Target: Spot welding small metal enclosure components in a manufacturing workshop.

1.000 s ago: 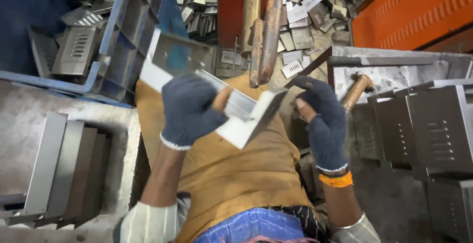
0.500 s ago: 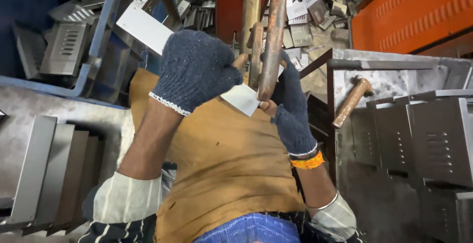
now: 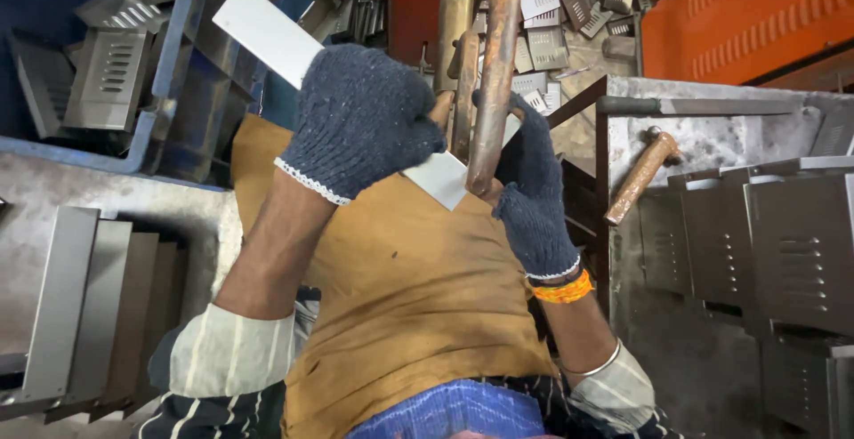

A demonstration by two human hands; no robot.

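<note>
In the head view, the left hand point(image 3: 360, 119) and the right hand point(image 3: 532, 192), both in dark knit gloves, are now sitting higher and closer together than a second ago, when they were holding the pale metal sheet point(image 3: 267, 34) low over the brown apron point(image 3: 400, 297). The sheet is now lying tilted across the frame, its far corner reaching up and left past the left fingers, its near corner poking out between the two hands. It is being brought in behind the rusty upright bars point(image 3: 489, 65), which are now standing just in front of the fingers instead of beyond them; this reads as the sheet being fed toward the machine rather than merely carried.

The left fingers are clenched over the sheet's upper face. The right fingers are curled at its lower edge beside the bars, though whether they are pinching the sheet or the bar I cannot tell.

Right of the right fingers, a wooden-handled hammer point(image 3: 642, 175) is lying on the grey surface point(image 3: 712, 136), beside stacked louvred grey panels point(image 3: 783, 252). Left of the left fingers, a blue bin point(image 3: 169, 65) is holding more slotted panels. No labels or packages are showing; an orange ribbed wall point(image 3: 747, 12) is filling the upper right.
</note>
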